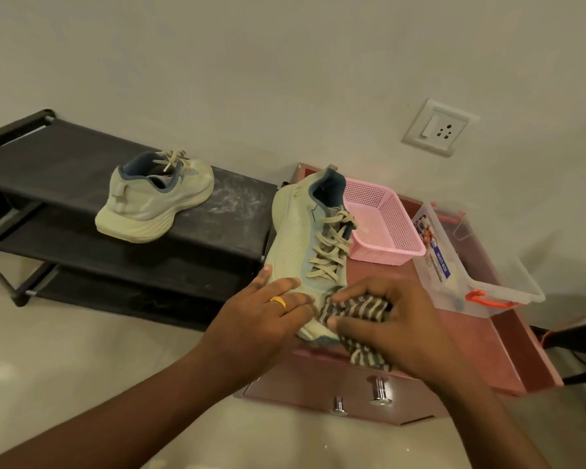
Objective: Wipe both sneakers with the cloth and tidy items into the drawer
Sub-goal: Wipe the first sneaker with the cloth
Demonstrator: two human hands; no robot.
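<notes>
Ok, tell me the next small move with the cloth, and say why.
Probably draw the striped cloth from the toe up the near sneaker toward its laces. The right hand grips the cloth against the toe only, the left hand rests on the toe beside it, and the rest of the upper lies beyond both hands.

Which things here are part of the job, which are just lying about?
Job: sneaker on cabinet, under left hand; striped cloth in right hand; second sneaker on shoe rack; drawer; possibly pink basket, clear box.
Lying about: shoe rack, wall socket.
</notes>
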